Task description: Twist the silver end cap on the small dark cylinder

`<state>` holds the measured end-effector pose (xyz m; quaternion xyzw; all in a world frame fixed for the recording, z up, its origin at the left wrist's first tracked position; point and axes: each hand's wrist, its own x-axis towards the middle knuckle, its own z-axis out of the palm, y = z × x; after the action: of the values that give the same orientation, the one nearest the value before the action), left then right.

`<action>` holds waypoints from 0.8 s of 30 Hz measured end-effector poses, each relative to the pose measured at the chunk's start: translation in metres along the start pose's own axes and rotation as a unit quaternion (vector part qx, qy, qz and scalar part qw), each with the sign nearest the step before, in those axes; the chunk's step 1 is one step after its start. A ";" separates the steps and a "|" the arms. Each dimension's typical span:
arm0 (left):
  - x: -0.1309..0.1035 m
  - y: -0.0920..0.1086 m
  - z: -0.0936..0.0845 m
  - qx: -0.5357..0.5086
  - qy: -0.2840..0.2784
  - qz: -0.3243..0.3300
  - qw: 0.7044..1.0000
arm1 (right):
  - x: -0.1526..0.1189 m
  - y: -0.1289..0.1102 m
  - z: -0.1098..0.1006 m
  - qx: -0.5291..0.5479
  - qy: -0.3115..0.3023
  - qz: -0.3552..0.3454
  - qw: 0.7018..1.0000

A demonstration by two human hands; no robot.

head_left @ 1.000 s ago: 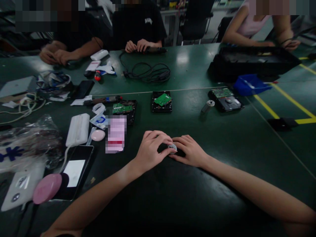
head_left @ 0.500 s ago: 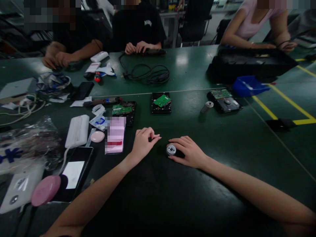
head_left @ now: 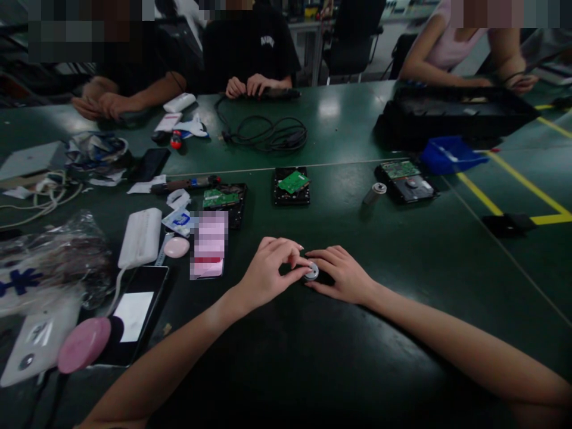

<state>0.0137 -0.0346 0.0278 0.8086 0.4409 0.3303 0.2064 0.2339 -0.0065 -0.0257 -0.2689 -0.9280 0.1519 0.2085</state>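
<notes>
A small round silver metal motor [head_left: 312,273] stands upright on the dark green table, its top face partly hidden. My right hand [head_left: 342,275] is closed round it from the right, thumb in front and fingers behind. At its upper left edge, my left hand [head_left: 273,265] is in a pinch, thumb and index fingertips together over the top face. Whatever the pinch holds, if anything, is too small to make out. A second silver motor [head_left: 375,192] stands farther back on the right.
Hard drives with green boards lie behind my hands: one in the middle [head_left: 292,186], one right [head_left: 409,180], one left [head_left: 229,199]. Phones, a white power bank [head_left: 140,237] and plastic bags crowd the left. A black bin [head_left: 460,116] and blue tray [head_left: 451,156] stand back right. Co-workers sit opposite.
My left hand has moved right, bringing its pinched fingertips from beside the motor to its top. My right hand stays round the motor in the same place.
</notes>
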 end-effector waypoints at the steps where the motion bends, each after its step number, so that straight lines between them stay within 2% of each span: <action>1: 0.000 0.000 0.001 0.004 0.000 0.003 1.000 | 0.000 0.000 0.000 -0.001 0.001 -0.001 1.000; 11: -0.002 0.000 0.002 -0.034 0.016 -0.008 0.999 | 0.000 0.000 -0.001 -0.002 0.006 -0.004 1.000; 17: -0.003 -0.001 0.003 -0.035 0.022 0.008 0.999 | -0.001 0.001 0.000 -0.002 -0.001 -0.001 1.000; 24: -0.002 0.003 0.002 -0.011 -0.037 0.033 0.999 | 0.000 0.001 0.000 0.001 -0.004 -0.003 1.000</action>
<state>0.0157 -0.0383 0.0276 0.8318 0.4026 0.3120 0.2207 0.2346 -0.0059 -0.0267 -0.2651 -0.9297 0.1528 0.2052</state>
